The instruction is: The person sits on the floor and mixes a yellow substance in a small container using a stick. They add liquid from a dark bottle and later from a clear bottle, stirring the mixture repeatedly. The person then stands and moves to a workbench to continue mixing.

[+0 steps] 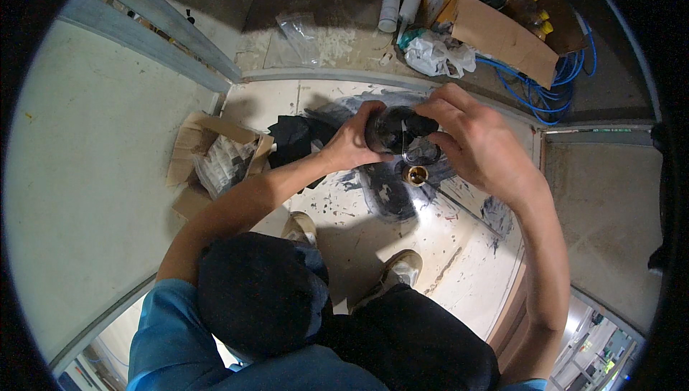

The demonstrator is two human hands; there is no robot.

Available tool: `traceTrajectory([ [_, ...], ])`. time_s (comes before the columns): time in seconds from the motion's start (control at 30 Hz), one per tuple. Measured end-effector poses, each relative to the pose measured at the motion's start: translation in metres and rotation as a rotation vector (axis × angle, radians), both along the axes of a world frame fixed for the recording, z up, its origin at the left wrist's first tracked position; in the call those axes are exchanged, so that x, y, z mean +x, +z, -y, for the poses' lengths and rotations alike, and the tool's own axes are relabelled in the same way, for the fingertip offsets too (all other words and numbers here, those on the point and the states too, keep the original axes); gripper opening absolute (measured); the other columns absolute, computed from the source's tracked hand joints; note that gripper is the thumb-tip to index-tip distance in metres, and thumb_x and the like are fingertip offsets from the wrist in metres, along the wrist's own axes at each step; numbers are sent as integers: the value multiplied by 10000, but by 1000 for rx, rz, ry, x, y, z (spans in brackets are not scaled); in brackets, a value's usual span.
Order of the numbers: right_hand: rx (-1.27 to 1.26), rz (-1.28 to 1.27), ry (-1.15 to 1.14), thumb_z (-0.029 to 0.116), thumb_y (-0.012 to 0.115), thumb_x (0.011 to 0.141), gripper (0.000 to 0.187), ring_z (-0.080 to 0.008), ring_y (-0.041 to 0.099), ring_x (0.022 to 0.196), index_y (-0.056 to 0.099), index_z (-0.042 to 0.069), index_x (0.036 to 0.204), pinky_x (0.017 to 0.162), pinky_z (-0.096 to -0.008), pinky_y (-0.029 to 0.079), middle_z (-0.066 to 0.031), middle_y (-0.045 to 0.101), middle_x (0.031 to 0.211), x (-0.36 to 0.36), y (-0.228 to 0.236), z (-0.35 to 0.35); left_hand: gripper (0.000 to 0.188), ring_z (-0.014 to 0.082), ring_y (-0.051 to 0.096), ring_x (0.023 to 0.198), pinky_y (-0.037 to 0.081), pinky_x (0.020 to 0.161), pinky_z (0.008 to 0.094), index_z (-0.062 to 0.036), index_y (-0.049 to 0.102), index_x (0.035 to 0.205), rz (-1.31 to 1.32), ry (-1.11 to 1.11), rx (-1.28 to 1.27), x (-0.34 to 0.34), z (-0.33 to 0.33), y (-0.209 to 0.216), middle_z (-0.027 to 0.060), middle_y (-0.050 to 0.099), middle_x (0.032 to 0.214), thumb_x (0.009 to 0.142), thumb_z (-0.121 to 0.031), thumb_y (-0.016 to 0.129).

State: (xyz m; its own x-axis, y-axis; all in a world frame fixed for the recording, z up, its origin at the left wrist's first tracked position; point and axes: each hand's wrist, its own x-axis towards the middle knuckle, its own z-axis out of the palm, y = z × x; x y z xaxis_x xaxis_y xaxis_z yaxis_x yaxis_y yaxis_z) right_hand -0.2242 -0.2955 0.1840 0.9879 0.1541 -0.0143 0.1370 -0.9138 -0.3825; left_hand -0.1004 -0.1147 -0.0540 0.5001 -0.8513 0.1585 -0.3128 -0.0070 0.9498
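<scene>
My left hand (353,138) is wrapped round the side of a dark, glossy cylinder (384,133) held above the floor. From the other side, my right hand (466,129) has its fingers bent in a pinch at a small black part (422,126) against the cylinder. Whether that part is separate from the cylinder I cannot tell. A clear, rounded piece (422,153) shows just under my right fingers; what it joins is unclear. Below both hands a brass-coloured ring-shaped fitting (415,175) stands on the paint-stained white board (337,212).
Black cloth-like material (293,143) and an open cardboard box (188,143) holding plastic bags lie to the left. Beyond the far ledge are two white tubes (390,5), a white plastic bag (436,54), blue cable (549,97) and a carton (502,36) of yellow-capped bottles. Panels rise on both sides.
</scene>
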Motion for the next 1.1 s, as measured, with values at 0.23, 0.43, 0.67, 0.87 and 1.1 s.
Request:
traceTrajectory([
  [0.23, 3, 35, 30, 18, 766, 851, 357, -398, 697, 1030, 688, -36, 1195, 894, -497, 568, -192, 679, 1172, 6, -6, 5, 1014, 282, 628, 1262, 504, 1088, 401, -63, 394, 1453, -90, 8, -71, 0, 4, -11, 178, 615, 1337, 662, -230, 1006],
  [0.43, -45, 125, -60, 107, 783, 888, 250, -432, 689, 954, 692, -61, 1048, 844, -500, 552, -243, 688, 1057, 31, -15, 22, 1018, 273, 630, 1250, 513, 1087, 402, -49, 406, 1445, -65, 74, -32, 14, 27, -9, 160, 633, 1333, 648, -191, 1022],
  [0.67, -240, 282, -207, 310, 785, 927, 331, -442, 720, 836, 730, -16, 940, 756, -530, 558, -239, 708, 812, 62, -25, 23, 1134, 294, 624, 1275, 516, 1081, 422, -42, 302, 1482, 46, 194, -6, 33, 65, -15, 191, 615, 1358, 672, -339, 1038],
  [0.87, -355, 221, -301, 319, 731, 1005, 329, -293, 744, 897, 736, 2, 1095, 809, -413, 582, -159, 758, 979, 35, -14, 22, 1159, 274, 587, 1303, 491, 1125, 405, -36, 249, 1500, 8, 101, -92, 37, 63, -22, 182, 549, 1413, 693, -317, 1032],
  [1.1, 766, -359, -531, 375, 687, 1052, 386, -239, 684, 678, 721, 14, 918, 670, -423, 535, -163, 715, 794, -126, -74, -33, 1013, 181, 579, 1298, 498, 1120, 367, -83, 270, 1516, -245, -77, -37, 35, 56, -13, 104, 564, 1403, 775, -67, 960],
])
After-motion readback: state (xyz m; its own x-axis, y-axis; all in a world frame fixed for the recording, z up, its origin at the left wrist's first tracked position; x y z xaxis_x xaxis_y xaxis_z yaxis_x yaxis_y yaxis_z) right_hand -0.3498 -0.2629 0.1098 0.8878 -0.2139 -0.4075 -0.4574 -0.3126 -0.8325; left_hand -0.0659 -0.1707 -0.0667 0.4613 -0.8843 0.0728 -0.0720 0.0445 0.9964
